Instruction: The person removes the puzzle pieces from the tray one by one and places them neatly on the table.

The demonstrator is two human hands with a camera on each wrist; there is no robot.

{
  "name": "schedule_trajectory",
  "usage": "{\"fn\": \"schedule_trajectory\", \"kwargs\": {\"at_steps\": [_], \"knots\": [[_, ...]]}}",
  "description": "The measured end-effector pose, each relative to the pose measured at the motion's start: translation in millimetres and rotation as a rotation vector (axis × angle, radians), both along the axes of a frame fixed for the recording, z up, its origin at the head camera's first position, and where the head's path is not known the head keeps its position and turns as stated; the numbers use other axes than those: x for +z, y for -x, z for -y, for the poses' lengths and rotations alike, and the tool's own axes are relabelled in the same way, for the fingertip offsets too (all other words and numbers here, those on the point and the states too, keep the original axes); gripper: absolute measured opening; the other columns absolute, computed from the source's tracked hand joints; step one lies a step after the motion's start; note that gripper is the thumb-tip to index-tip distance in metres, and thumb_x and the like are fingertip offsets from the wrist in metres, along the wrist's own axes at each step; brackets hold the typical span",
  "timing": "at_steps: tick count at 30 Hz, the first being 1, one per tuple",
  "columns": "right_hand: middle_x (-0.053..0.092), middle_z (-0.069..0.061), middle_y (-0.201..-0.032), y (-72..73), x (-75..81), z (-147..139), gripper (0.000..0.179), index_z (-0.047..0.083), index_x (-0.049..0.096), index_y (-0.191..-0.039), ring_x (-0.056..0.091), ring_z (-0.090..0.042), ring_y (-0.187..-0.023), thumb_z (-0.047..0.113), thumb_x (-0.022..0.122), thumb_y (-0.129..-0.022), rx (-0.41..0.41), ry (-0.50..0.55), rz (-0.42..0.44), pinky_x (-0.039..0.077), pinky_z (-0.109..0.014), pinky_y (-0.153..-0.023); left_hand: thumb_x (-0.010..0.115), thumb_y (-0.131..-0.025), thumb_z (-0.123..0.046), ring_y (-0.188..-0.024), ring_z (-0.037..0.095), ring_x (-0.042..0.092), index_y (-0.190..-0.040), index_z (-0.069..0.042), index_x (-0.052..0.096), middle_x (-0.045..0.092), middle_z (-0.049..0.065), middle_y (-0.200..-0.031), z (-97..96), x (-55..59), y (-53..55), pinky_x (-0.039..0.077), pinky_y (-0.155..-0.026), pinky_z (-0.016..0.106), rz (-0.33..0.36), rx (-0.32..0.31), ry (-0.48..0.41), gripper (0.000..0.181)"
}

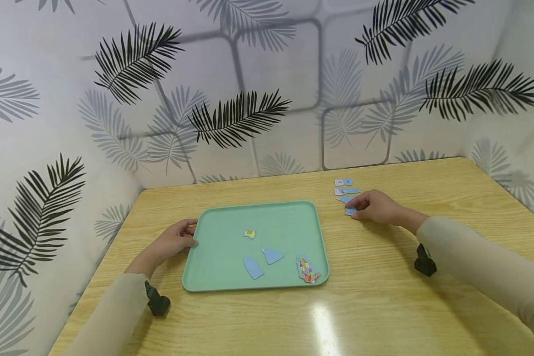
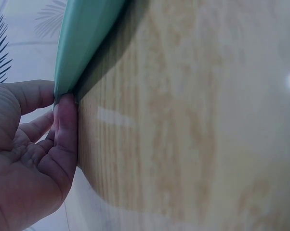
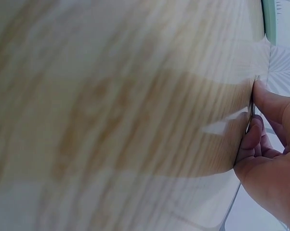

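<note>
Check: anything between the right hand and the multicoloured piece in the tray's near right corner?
Only the raised right rim of the green tray stands between the right hand and the multicoloured piece. It looks low enough to reach over; nothing else visible intervenes.

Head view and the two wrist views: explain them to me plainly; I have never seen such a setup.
There is no machine here: a person works barehanded. The head camera looks forward and down; the wrist cameras look at the work close up. On the table lies a green tray bearing four flat pieces. More pieces lie to the tray's right. The left hand holds the tray's left edge; the right hand touches the pieces beside the tray, though whether it pinches one is unclear.
</note>
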State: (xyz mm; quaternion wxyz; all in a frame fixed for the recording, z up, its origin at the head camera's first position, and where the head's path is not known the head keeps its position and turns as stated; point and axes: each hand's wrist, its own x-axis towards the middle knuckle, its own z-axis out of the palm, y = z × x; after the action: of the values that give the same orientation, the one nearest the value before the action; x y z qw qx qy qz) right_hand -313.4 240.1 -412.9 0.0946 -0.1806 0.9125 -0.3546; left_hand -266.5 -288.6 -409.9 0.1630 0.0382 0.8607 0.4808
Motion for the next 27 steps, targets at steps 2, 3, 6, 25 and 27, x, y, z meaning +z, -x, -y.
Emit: {"fn": "schedule_trajectory", "kwargs": {"at_steps": [2, 3, 6, 25, 27], "knots": [[0.066, -0.013, -0.109, 0.4, 0.0, -0.4, 0.028, -0.002, 0.069, -0.116, 0.057, -0.029, -0.101, 0.010, 0.069, -0.090, 0.001, 0.003, 0.002, 0.046, -0.045, -0.087, 0.058, -0.092, 0.001, -0.095, 0.024, 0.045, -0.149, 0.003, 0.029, 0.044, 0.016, -0.111, 0.2, -0.2, 0.9, 0.049, -0.076, 0.032, 0.000, 0.000, 0.000, 0.064], [0.066, -0.013, -0.109, 0.6, -0.2, -0.6, 0.028, -0.002, 0.069, -0.116, 0.057, -0.029, -0.101, 0.010, 0.069, -0.090, 0.001, 0.004, 0.003, 0.046, -0.045, -0.087, 0.058, -0.092, 0.000, -0.095, 0.024, 0.045, -0.149, 0.003, 0.028, 0.044, 0.016, -0.111, 0.0, -0.2, 1.1, 0.049, -0.076, 0.033, 0.000, -0.002, -0.001, 0.064], [0.065, -0.014, -0.110, 0.7, -0.5, -0.9, 0.028, -0.002, 0.068, -0.116, 0.057, -0.029, -0.101, 0.010, 0.069, -0.090, -0.002, 0.006, 0.006, 0.046, -0.044, -0.087, 0.058, -0.092, 0.000, -0.095, 0.024, 0.046, -0.149, 0.003, 0.029, 0.044, 0.016, -0.112, -0.5, -0.6, 1.6, 0.049, -0.076, 0.033, 0.004, 0.001, -0.002, 0.064], [0.063, -0.016, -0.114, 0.4, 1.4, 0.6, 0.030, -0.003, 0.067, -0.118, 0.055, -0.029, -0.103, 0.007, 0.068, -0.090, -0.010, 0.043, 0.031, 0.046, -0.041, -0.087, 0.059, -0.092, 0.000, -0.095, 0.024, 0.046, -0.149, 0.003, 0.029, 0.045, 0.016, -0.112, 1.2, -2.8, 2.3, 0.049, -0.076, 0.033, 0.012, 0.011, -0.010, 0.064], [0.063, -0.017, -0.114, 0.5, 2.0, -0.2, 0.031, -0.004, 0.066, -0.118, 0.055, -0.029, -0.103, 0.006, 0.068, -0.090, -0.009, 0.055, 0.039, 0.046, -0.040, -0.086, 0.059, -0.092, 0.000, -0.095, 0.024, 0.046, -0.149, 0.003, 0.029, 0.045, 0.016, -0.112, 0.6, -1.8, 1.8, 0.049, -0.076, 0.033, 0.011, 0.009, -0.010, 0.064]]}}
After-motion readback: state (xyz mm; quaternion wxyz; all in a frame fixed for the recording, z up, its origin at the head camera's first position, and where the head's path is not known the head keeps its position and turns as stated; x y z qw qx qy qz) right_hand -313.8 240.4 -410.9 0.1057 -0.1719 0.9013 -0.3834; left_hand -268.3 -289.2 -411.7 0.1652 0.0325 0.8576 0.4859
